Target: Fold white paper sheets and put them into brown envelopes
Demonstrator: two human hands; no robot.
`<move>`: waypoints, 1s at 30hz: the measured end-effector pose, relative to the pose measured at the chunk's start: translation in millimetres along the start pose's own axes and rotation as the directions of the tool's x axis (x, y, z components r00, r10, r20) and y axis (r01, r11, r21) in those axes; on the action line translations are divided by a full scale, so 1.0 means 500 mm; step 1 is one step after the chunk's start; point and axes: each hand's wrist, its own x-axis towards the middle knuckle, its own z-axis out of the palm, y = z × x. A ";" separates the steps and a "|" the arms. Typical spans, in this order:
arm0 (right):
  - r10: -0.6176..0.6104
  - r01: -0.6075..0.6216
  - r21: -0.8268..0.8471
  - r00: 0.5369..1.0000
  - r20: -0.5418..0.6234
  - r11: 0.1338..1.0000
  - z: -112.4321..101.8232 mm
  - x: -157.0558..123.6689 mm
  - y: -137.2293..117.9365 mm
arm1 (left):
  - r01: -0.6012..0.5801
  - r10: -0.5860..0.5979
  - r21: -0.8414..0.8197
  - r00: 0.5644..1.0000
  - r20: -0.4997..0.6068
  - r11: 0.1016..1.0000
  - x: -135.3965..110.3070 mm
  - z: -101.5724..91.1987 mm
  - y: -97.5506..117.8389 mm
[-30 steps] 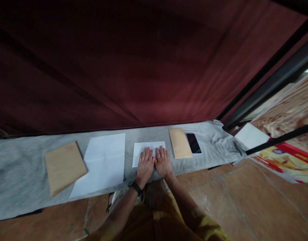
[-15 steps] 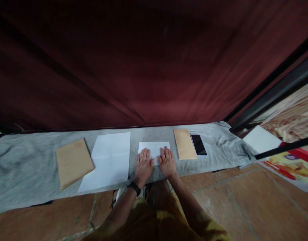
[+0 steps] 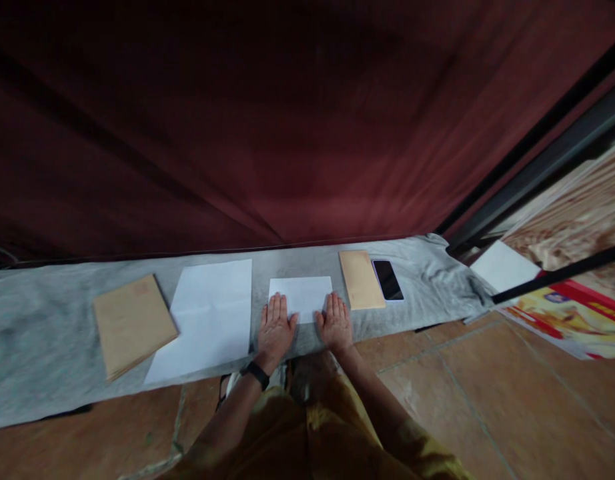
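White paper (image 3: 301, 291): lying flat on the cloth-covered table (image 3: 42, 353), between the larger sheet and the single envelope; it is showing plain and oblong, probably folded, though the dim view is blurring its layers.
Large white sheet (image 3: 207, 317): spreading flat to the left, a faint crease crossing it.
Brown envelope stack (image 3: 134, 327): sitting askew, overlapping the sheet's left edge.
Single tan envelope (image 3: 361, 280): lying just beyond the right hand (image 3: 336, 327).
Smartphone (image 3: 388, 280): resting beside that envelope, dark screen up.
In the way: both hands are covering the paper's near corners.
Left hand (image 3: 276, 332): lying palm down across the left edge, wearing a black wristband (image 3: 257, 375).
Right hand: mirroring it across the right edge.
Grip: both are staying flat, fingers extended, grasping nothing.
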 end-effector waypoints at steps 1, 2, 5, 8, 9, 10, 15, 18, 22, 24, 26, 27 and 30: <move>0.006 -0.006 -0.007 1.000 -0.006 1.000 -0.003 -0.006 0.000 | 0.003 -0.003 -0.002 1.000 -0.003 1.000 0.000 0.001 0.000; 0.009 -0.009 -0.013 1.000 -0.009 1.000 -0.007 -0.013 0.001 | 0.006 -0.006 -0.004 1.000 -0.006 1.000 0.001 0.002 -0.001; 0.022 -0.022 -0.027 1.000 0.004 0.999 -0.021 -0.032 0.004 | 0.005 -0.005 -0.014 1.000 -0.015 1.000 0.003 0.004 -0.002; 0.048 -0.046 -0.041 0.998 0.044 0.998 -0.038 -0.053 0.008 | -0.021 0.020 -0.026 1.000 -0.024 0.999 0.004 0.003 -0.002; 0.055 -0.052 -0.044 0.997 0.059 0.998 -0.044 -0.060 0.010 | -0.025 0.024 -0.029 0.999 -0.026 0.999 0.004 0.002 -0.001; 0.059 -0.056 -0.045 0.996 0.074 0.997 -0.050 -0.068 0.012 | -0.026 0.025 -0.031 0.999 -0.029 0.999 0.004 0.001 -0.001; 0.072 -0.074 0.013 0.990 0.117 0.997 -0.079 -0.069 0.025 | -0.016 0.015 -0.033 0.999 -0.039 0.999 0.003 0.004 -0.002; 0.057 -0.067 0.092 0.993 0.100 0.993 -0.085 -0.005 0.030 | -0.017 0.016 -0.030 0.999 -0.048 0.999 0.003 0.008 -0.003; -0.040 0.012 0.170 0.986 0.164 0.985 -0.071 0.139 0.022 | -0.022 0.020 -0.037 0.998 -0.052 0.999 0.003 0.012 -0.006; -0.095 0.044 0.180 0.952 0.289 0.983 -0.062 0.207 0.014 | -0.015 0.013 -0.043 0.999 -0.048 0.999 0.003 0.013 -0.007; -0.107 0.036 0.167 0.892 0.439 0.985 -0.056 0.258 0.007 | -0.008 0.006 -0.042 0.999 -0.047 0.999 0.003 0.015 -0.007; -0.106 0.031 0.164 0.876 0.471 0.986 -0.054 0.277 0.004 | -0.007 0.005 -0.039 0.999 -0.049 0.999 0.002 0.016 -0.007; -0.087 0.005 0.162 0.857 0.508 0.987 -0.051 0.308 0.000 | -0.004 0.002 -0.034 0.998 -0.060 0.999 0.002 0.017 -0.005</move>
